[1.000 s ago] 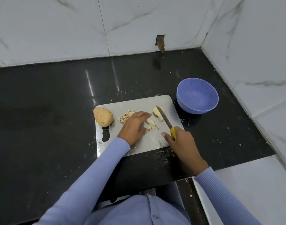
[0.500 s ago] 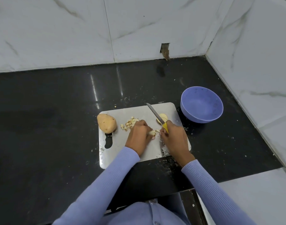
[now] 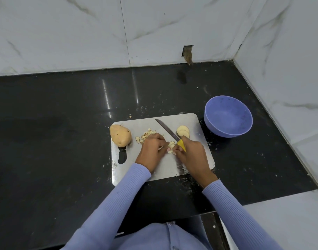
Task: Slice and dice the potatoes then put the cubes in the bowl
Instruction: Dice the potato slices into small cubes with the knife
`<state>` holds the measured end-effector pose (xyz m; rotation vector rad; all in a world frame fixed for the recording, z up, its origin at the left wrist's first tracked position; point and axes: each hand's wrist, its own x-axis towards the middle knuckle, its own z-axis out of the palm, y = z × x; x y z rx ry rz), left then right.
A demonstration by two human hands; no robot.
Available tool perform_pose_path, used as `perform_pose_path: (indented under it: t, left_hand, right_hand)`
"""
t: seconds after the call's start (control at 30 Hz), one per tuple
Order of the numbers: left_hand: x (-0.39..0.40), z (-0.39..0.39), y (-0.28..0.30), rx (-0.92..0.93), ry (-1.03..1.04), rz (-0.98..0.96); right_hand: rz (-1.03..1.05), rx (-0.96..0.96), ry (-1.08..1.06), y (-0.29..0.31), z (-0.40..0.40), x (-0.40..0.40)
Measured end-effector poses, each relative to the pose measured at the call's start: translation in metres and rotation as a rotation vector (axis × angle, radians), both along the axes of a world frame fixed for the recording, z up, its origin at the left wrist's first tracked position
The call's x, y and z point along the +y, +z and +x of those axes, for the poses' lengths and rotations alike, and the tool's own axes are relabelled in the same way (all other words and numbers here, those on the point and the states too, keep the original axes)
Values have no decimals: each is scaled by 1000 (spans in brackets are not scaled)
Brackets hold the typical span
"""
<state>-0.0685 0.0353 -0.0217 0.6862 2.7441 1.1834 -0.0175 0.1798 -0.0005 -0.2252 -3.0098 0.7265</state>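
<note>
A single wide-angle camera, worn on the person's head, looks forward and steeply down from close above. A black counter (image 3: 64,141) fills the middle of the frame, marble wall tiles (image 3: 64,33) the top, lilac sleeves (image 3: 107,210) the bottom.

1. No legible text, label, brand, number or sign appears anywhere in the view.
2. Bowl (image 3: 228,116): plain surface, no marking readable.
3. Cutting board (image 3: 194,123), just left of the bowl: no marking readable.
4. Knife (image 3: 170,135), over that board: no marking readable.
</note>
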Motion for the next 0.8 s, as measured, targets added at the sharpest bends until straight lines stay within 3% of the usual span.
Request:
perform_pose_path:
  t: [0.4,0.6,0.8]
  left_hand:
    - [8,18,-3,100,90,-44]
    - [11,21,-8,118,132,-15]
    - [13,23,-7,105,167,23]
  right_hand:
    - [-189,66,-175,0,3,6]
    - [-272,-148,-164,15,25,7]
    - [-77,-272,-54,15,43,-5]
